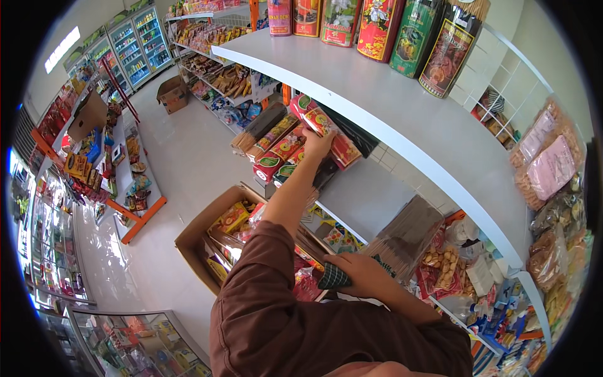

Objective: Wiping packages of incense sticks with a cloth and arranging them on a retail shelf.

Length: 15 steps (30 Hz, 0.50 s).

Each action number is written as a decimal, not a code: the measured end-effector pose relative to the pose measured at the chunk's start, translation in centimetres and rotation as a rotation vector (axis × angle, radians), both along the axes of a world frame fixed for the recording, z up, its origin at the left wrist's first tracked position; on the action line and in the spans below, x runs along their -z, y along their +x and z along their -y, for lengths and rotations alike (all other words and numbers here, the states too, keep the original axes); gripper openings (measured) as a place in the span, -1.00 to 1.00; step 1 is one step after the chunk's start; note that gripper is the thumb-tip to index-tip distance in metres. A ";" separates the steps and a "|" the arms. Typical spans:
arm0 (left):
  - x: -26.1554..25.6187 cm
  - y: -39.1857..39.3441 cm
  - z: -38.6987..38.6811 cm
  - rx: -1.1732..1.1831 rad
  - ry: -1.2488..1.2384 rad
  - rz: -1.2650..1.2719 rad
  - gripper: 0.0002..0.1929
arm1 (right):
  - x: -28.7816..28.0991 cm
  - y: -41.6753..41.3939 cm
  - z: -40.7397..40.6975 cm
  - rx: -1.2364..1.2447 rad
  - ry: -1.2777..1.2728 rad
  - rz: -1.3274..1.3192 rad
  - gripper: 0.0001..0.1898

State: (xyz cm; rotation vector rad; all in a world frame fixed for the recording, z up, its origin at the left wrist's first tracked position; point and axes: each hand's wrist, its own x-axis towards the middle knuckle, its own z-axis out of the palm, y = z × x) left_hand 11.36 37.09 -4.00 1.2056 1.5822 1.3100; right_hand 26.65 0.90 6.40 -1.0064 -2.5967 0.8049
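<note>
My left hand (pixel 320 143) grips a red cylindrical pack of incense sticks (pixel 325 125) beneath the upper shelf. The pack lies at a slant behind a pile of similar packs (pixel 286 143), some red and some with bare stick ends showing. Close to my body, my right hand (pixel 360 275) clutches a dark checked cloth (pixel 335 277) that sticks out on both sides of the fist. A brown bundle of incense sticks (pixel 407 231) lies on the lower grey shelf (pixel 370 193), just beyond my right hand.
The upper shelf (pixel 424 127) juts across above the lower one, with upright incense packs (pixel 381 30) along its back. An open cardboard carton (pixel 200 245) of packaged goods stands below my left arm. Bagged snacks (pixel 549 160) hang at the right. An orange-footed rack (pixel 136 219) stands across the aisle.
</note>
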 end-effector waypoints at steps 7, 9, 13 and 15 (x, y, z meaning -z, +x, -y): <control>-4.2 -4.1 16.0 0.232 0.159 0.604 -0.30 | -1.3 0.2 0.8 0.311 0.146 -0.237 -0.16; -3.3 -6.2 21.3 0.386 0.106 0.807 -0.38 | -2.1 -0.1 1.3 0.416 0.158 -0.382 -0.10; -3.2 -8.6 31.2 0.329 -0.207 0.910 -0.40 | -1.3 -1.5 1.5 0.565 0.083 -0.642 -0.16; -1.8 -9.1 34.4 0.375 -0.113 0.895 -0.38 | -1.2 -3.1 2.1 0.616 0.065 -0.837 -0.19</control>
